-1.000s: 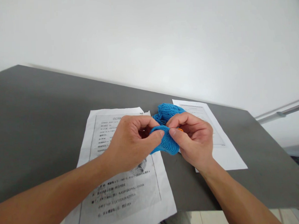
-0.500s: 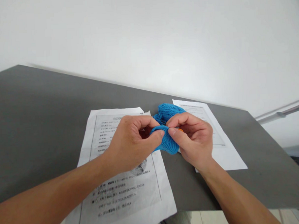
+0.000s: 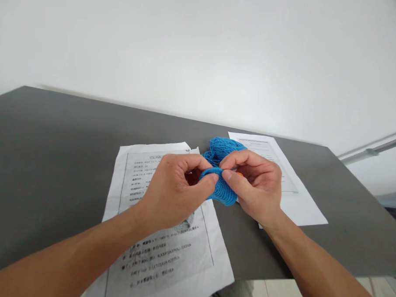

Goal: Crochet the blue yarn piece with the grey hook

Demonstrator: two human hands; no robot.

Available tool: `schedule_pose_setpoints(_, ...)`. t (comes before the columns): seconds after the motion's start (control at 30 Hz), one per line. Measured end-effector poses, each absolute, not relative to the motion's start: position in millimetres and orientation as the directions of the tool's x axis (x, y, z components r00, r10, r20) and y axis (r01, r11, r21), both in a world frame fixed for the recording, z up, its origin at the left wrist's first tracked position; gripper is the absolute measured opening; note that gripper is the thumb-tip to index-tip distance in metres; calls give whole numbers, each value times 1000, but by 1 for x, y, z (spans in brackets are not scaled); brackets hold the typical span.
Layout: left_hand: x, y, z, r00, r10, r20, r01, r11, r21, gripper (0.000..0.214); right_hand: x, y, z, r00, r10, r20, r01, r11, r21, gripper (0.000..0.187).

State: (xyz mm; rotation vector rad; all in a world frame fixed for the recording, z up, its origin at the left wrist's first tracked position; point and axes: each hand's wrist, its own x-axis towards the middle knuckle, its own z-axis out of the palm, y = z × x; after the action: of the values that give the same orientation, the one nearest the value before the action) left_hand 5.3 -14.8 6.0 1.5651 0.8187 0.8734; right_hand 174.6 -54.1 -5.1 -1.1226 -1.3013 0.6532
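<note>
A small blue crocheted piece [image 3: 225, 192] with rows of stitches is held up between both hands above the table. My left hand [image 3: 178, 191] pinches its upper edge between thumb and fingers. At the same rim, to the right, my right hand [image 3: 256, 181] is closed, thumb against forefinger. A bit of an orange object [image 3: 240, 174] peeks out by the right fingers; most of it is hidden, so its kind does not show. Just behind the hands lies a loose skein of blue yarn [image 3: 226, 147].
A printed sheet [image 3: 170, 272] lies under my left forearm and reaches the table's front edge. Another printed sheet [image 3: 295, 207] lies to the right, partly behind my right hand. The grey table [image 3: 69, 128] runs along a white wall [image 3: 181, 57]. A metal rail [image 3: 372, 152] is at the far right.
Almost nothing differs. The crocheted piece and the fingertips on its rim have shifted very slightly; both hands keep their hold.
</note>
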Motion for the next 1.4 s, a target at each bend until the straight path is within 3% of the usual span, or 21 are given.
schedule_pose_setpoints(1.4, 5, -16, 3, 504, 855, 123, 121, -211, 970, 17, 175, -56, -4, 179, 918, 354, 211, 316, -925, 5)
